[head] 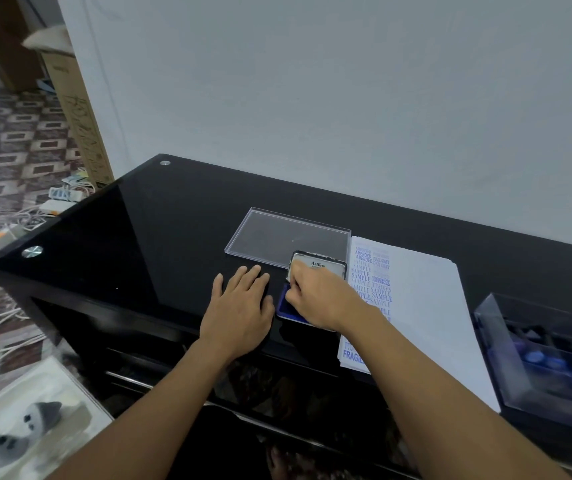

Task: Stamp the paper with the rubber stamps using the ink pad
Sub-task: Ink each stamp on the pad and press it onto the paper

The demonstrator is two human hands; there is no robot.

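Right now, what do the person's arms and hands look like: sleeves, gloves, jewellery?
The left hand and right hand are bare: no gloves, rings or watch visible. The left arm and right arm are uncovered to the frame's edge, with no sleeve in view.

home room, patterned floor tiles (18,140), black glass desk (139,237), cardboard box (76,109)

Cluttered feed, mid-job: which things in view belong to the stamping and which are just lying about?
For the job: ink pad, open; paper, partly stamped; clear box of stamps; right hand over the pad; left hand flat on the table.
Lying about: clear lid; cardboard box; floor cables; soft toys.
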